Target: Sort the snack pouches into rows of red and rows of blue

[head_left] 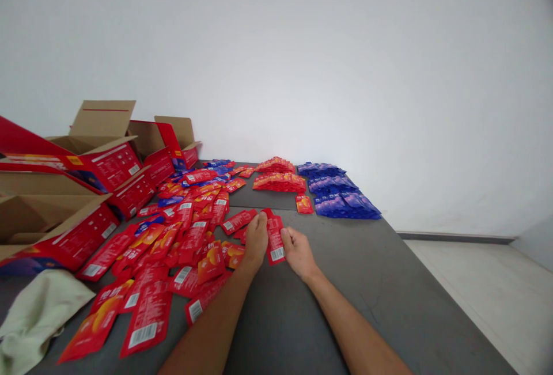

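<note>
Both my hands rest on a dark grey table (pixel 345 283) with a red sachet (pixel 275 240) held between them. My left hand (pixel 256 241) grips its left edge with curled fingers. My right hand (pixel 297 251) pinches its right side near the barcode. A loose spread of red sachets (pixel 181 248) lies just left of my left hand, some face up, some showing white barcodes. Farther back stand tidy stacks of red sachets (pixel 279 179) and blue sachets (pixel 339 193), with a single red sachet (pixel 303 204) lying in front of them.
Several open red-and-brown cardboard boxes (pixel 86 179) crowd the table's left side. A pale cloth (pixel 34 317) lies at the near left corner. A white wall stands behind the table; light floor (pixel 488 288) shows to the right past the table's edge.
</note>
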Available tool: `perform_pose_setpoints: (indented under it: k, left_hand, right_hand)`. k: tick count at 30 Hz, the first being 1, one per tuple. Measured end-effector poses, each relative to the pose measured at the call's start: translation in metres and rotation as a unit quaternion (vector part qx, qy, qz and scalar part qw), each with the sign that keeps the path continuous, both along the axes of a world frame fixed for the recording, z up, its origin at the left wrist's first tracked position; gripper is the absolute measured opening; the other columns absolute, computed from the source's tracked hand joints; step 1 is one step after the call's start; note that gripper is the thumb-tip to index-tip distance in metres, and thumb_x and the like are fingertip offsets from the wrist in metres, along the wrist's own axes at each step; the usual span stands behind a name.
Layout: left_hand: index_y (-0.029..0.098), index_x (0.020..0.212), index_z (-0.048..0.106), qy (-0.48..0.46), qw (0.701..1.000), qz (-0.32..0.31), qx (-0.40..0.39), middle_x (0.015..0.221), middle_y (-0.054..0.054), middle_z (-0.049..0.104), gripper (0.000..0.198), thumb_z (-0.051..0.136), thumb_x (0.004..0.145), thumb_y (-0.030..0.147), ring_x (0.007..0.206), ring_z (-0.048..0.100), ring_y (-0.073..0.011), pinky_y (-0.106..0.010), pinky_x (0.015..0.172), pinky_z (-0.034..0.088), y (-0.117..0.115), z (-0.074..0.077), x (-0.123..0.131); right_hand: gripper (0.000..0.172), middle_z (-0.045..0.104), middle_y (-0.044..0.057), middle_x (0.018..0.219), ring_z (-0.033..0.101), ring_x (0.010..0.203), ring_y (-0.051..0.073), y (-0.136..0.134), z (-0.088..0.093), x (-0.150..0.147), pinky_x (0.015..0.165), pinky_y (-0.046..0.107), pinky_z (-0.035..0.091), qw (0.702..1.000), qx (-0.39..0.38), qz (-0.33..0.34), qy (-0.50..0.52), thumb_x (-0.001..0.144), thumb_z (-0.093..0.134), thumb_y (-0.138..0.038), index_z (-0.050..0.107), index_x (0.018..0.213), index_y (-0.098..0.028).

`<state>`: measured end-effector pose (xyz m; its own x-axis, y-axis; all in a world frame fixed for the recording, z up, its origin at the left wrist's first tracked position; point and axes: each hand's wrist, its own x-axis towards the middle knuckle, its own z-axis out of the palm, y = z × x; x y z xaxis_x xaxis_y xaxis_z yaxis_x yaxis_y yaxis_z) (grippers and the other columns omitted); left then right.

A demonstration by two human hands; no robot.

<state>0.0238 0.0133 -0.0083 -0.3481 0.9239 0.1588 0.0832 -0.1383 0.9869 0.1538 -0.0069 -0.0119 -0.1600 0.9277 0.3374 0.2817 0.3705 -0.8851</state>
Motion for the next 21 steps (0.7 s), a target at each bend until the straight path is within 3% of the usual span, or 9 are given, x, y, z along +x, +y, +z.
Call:
perform_pose_setpoints:
  k: [5, 10, 12, 16, 19, 21]
  left_hand:
    - [0.019, 0.075, 0.053, -0.01, 1.0, -0.026, -0.011, 0.066, 0.0, 0.058, 0.04, 0.045, 0.087, 0.056, 0.062, 0.054, -0.0147, -0.026, 0.059, 0.042, 0.002, -0.001, 0.001]
    - [0.018, 0.1, 0.055, 0.075, 0.997, 0.009, 0.021, 0.093, -0.006, 0.065, 0.029, 0.06, 0.082, 0.041, 0.084, 0.063, -0.0178, -0.031, 0.078, 0.048, -0.003, 0.002, 0.01]
    - [0.019, 0.1, 0.058, 0.112, 0.993, -0.027, 0.039, 0.097, -0.007, 0.066, 0.027, 0.062, 0.08, 0.037, 0.089, 0.063, -0.0184, -0.033, 0.083, 0.048, -0.008, 0.005, 0.016]
    - [0.019, 0.102, 0.063, 0.078, 0.983, -0.159, 0.04, 0.101, -0.008, 0.069, 0.028, 0.061, 0.082, 0.039, 0.094, 0.063, -0.0195, -0.032, 0.086, 0.047, -0.015, 0.008, 0.026]
    - [0.018, 0.102, 0.064, 0.014, 0.983, -0.18, 0.043, 0.099, -0.007, 0.069, 0.03, 0.06, 0.083, 0.042, 0.092, 0.063, -0.0187, -0.031, 0.085, 0.048, -0.014, 0.005, 0.027]
    - [0.017, 0.097, 0.063, -0.043, 0.983, -0.176, 0.028, 0.093, -0.006, 0.069, 0.028, 0.06, 0.082, 0.04, 0.083, 0.063, -0.017, -0.03, 0.078, 0.049, -0.009, 0.0, 0.024]
  right_hand:
    - [0.046, 0.05, -0.004, 0.059, 0.043, 0.057, 0.012, 0.002, -0.002, 0.002, 0.055, 0.024, 0.03, 1.0, -0.002, -0.013, -0.003, 0.095, 0.039, -0.054, 0.048, 0.065, -0.02]
    - [0.048, 0.056, -0.001, 0.062, 0.046, 0.059, 0.013, 0.011, -0.003, 0.01, 0.056, 0.024, 0.031, 0.992, 0.003, -0.127, 0.003, 0.095, 0.037, -0.054, 0.053, 0.067, -0.02]
    - [0.047, 0.057, -0.001, 0.062, 0.046, 0.059, 0.014, 0.011, -0.001, 0.014, 0.057, 0.024, 0.031, 0.989, 0.007, -0.146, 0.002, 0.095, 0.038, -0.054, 0.055, 0.068, -0.02]
    - [0.042, 0.061, -0.001, 0.071, 0.049, 0.066, 0.015, 0.005, 0.008, 0.017, 0.061, 0.024, 0.035, 0.996, 0.01, -0.084, 0.027, 0.094, 0.04, -0.053, 0.059, 0.076, -0.02]
    - [0.04, 0.06, -0.001, 0.073, 0.051, 0.069, 0.015, 0.003, 0.01, 0.015, 0.064, 0.024, 0.037, 0.998, 0.0, -0.037, 0.058, 0.093, 0.04, -0.051, 0.06, 0.078, -0.021]
    - [0.038, 0.058, -0.001, 0.071, 0.051, 0.068, 0.015, 0.006, 0.009, 0.015, 0.064, 0.024, 0.038, 0.996, -0.008, -0.046, 0.081, 0.092, 0.042, -0.051, 0.059, 0.076, -0.02]
